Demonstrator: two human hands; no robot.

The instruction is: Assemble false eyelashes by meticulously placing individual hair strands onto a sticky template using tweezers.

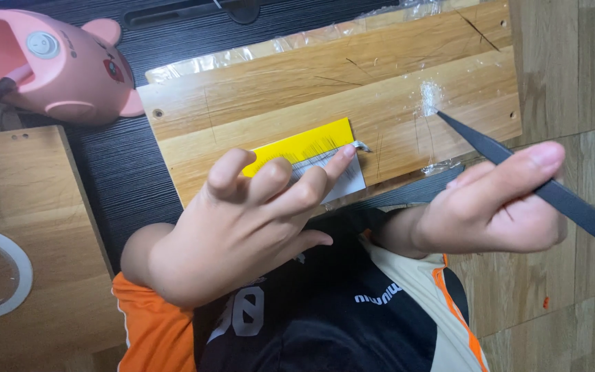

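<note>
My left hand [242, 220] presses its fingertips onto a small yellow and grey card [311, 148] that lies on a light wooden board [256, 89]. My right hand [500, 203] grips a long dark flat tool [518, 169], thin like a file or blade. The tool's tip rests on the board at a small heap of white powder [430, 96], to the right of the card. Fine dark scratch lines mark the card and the board around it.
A pink pig-shaped container [49, 62] stands at the back left on the black table [129, 179]. A second wooden board [29, 207] at the left carries a white tape ring [25, 272]. Clear plastic film [297, 41] edges the main board. Wooden floor [573, 69] lies to the right.
</note>
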